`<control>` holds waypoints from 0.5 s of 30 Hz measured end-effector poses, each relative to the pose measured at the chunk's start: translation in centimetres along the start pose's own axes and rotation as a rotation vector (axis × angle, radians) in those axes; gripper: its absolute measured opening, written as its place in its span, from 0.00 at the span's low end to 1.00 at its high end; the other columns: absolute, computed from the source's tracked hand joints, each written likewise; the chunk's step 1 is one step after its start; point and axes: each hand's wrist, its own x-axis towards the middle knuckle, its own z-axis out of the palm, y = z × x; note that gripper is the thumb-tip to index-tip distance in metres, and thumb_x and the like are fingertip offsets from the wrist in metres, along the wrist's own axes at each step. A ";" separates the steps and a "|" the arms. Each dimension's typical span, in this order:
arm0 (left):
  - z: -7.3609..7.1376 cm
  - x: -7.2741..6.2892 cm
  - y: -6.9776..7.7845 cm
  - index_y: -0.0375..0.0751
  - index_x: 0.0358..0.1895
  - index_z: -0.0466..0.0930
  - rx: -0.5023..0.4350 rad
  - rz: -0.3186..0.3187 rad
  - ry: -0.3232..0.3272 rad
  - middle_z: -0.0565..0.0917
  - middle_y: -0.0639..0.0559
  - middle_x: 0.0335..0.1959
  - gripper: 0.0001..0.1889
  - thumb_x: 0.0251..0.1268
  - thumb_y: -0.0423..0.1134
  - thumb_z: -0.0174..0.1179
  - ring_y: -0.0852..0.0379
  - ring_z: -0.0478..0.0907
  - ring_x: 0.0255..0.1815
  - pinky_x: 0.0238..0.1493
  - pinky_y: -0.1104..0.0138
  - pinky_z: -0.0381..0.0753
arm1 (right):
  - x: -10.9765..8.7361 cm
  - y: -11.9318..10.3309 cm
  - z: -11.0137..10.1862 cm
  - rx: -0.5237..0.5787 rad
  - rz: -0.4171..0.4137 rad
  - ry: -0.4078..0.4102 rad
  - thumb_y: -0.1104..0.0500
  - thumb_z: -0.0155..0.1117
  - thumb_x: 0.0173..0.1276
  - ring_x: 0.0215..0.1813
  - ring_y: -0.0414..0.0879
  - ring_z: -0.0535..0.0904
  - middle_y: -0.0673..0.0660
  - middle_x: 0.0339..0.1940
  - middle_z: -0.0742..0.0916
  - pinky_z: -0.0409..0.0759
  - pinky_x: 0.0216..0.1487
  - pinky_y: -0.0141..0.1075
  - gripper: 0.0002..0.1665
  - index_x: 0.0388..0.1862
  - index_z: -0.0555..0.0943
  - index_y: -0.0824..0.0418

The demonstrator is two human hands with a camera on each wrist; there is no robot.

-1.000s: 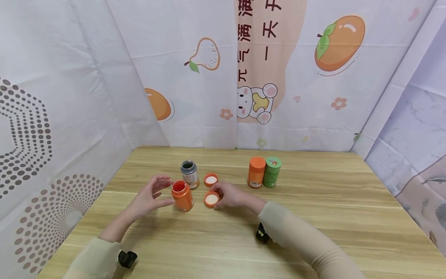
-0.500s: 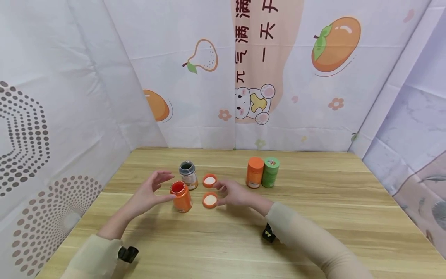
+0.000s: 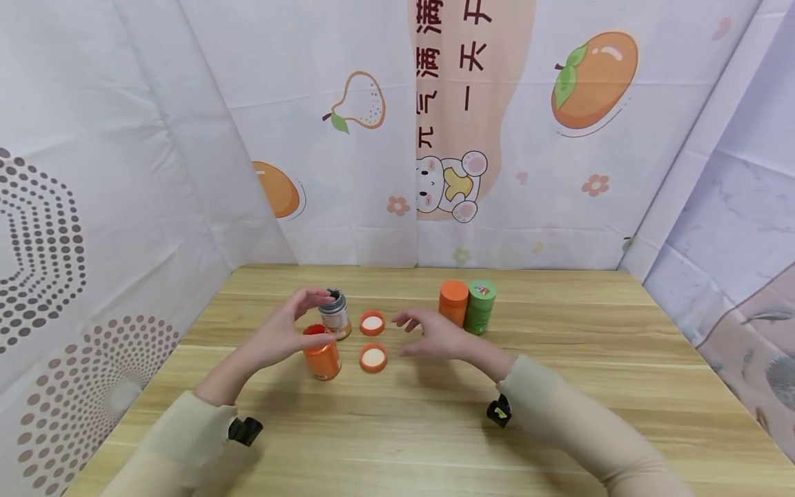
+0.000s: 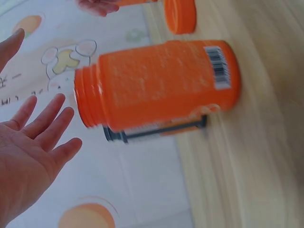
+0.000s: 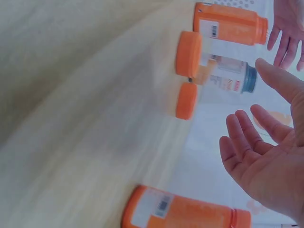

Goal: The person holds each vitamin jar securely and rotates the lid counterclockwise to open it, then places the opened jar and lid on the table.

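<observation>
An uncapped orange jar (image 3: 323, 361) stands upright, and my left hand (image 3: 282, 335) hovers over its mouth with thumb and fingers spread. In the left wrist view a gap shows between the fingers and the jar's threaded neck. Just behind it stands an uncapped grey-necked jar (image 3: 336, 319), partly covered by my fingers. To the right of the jars two orange lids lie with their pale insides up, the nearer lid (image 3: 373, 357) and the farther lid (image 3: 373, 323). My right hand (image 3: 439, 336) is held in the air right of the lids, its fingers loosely bent and holding nothing.
A capped orange jar (image 3: 453, 304) and a capped green jar (image 3: 481, 308) stand side by side behind my right hand. The wooden table (image 3: 385, 435) ends at a printed cloth backdrop (image 3: 298, 138). Black wrist mounts hang under both sleeves.
My right hand has let go of the nearer lid and drawn back to the right. My left hand has moved right and up, over the open orange jar. Jars and lids stay put.
</observation>
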 end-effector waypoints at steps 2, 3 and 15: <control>0.3 0.5 0.4 0.40 0.65 0.64 -0.001 0.013 -0.015 0.73 0.42 0.64 0.37 0.53 0.40 0.74 0.40 0.60 0.71 0.65 0.42 0.60 | -0.3 -0.2 -0.6 -0.003 0.003 0.009 0.59 0.75 0.59 0.54 0.52 0.77 0.60 0.56 0.81 0.74 0.55 0.52 0.31 0.60 0.75 0.63; 0.4 0.7 0.7 0.41 0.65 0.64 0.004 0.019 -0.020 0.73 0.43 0.64 0.37 0.53 0.40 0.74 0.40 0.60 0.71 0.64 0.41 0.61 | -0.5 -0.3 -0.9 -0.009 0.006 0.014 0.57 0.75 0.59 0.54 0.51 0.77 0.59 0.56 0.81 0.75 0.55 0.52 0.32 0.60 0.75 0.63; 2.2 2.7 2.9 0.45 0.63 0.67 0.008 0.088 -0.063 0.76 0.50 0.61 0.36 0.51 0.40 0.75 0.47 0.66 0.68 0.65 0.42 0.60 | -2.8 -1.7 -4.5 -0.014 -0.016 0.105 0.59 0.76 0.57 0.55 0.54 0.77 0.57 0.55 0.80 0.76 0.53 0.50 0.32 0.59 0.76 0.62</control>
